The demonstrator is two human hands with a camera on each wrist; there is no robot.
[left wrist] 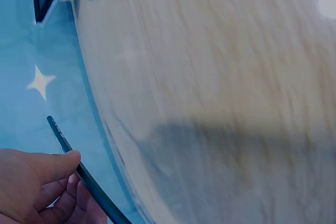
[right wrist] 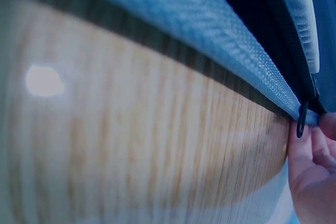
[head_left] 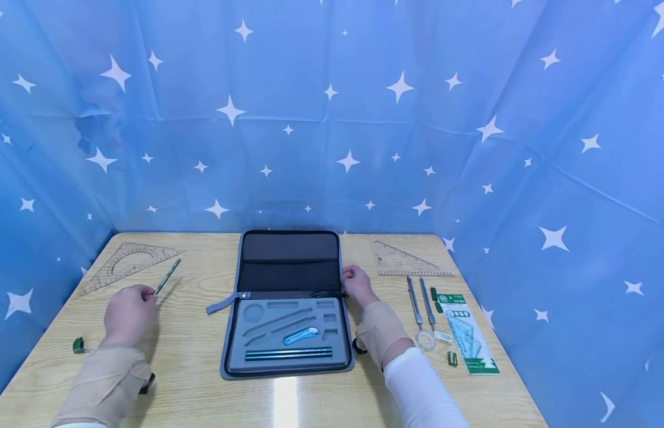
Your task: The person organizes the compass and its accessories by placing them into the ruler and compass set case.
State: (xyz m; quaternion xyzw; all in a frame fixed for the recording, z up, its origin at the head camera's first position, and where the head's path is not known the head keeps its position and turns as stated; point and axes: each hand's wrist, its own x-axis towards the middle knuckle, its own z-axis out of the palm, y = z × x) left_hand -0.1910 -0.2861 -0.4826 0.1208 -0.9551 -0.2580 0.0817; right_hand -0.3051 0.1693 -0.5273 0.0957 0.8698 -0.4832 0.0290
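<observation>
My left hand [head_left: 125,315] pinches a dark green pencil [head_left: 167,277] between thumb and fingers, left of the case; the pencil points up and away. In the left wrist view the thumb presses on the pencil [left wrist: 93,186]. An unzipped grey case [head_left: 290,274] lies spread out mid-table, its lid at the back. Pencils [head_left: 289,354] and a blue-handled cutter [head_left: 301,336] lie in its foam insert, among several bare slots. At the lid's right edge my right hand [head_left: 358,285] grips the border. The right wrist view shows its fingers beside the zipper pull [right wrist: 302,119].
A protractor triangle [head_left: 129,261] and a green sharpener [head_left: 78,345] lie at left. On the right are another set square [head_left: 403,260], metal compasses [head_left: 414,300], a small round piece [head_left: 425,340], an eraser [head_left: 442,337], another sharpener [head_left: 452,358] and a green-and-white ruler packet [head_left: 468,334].
</observation>
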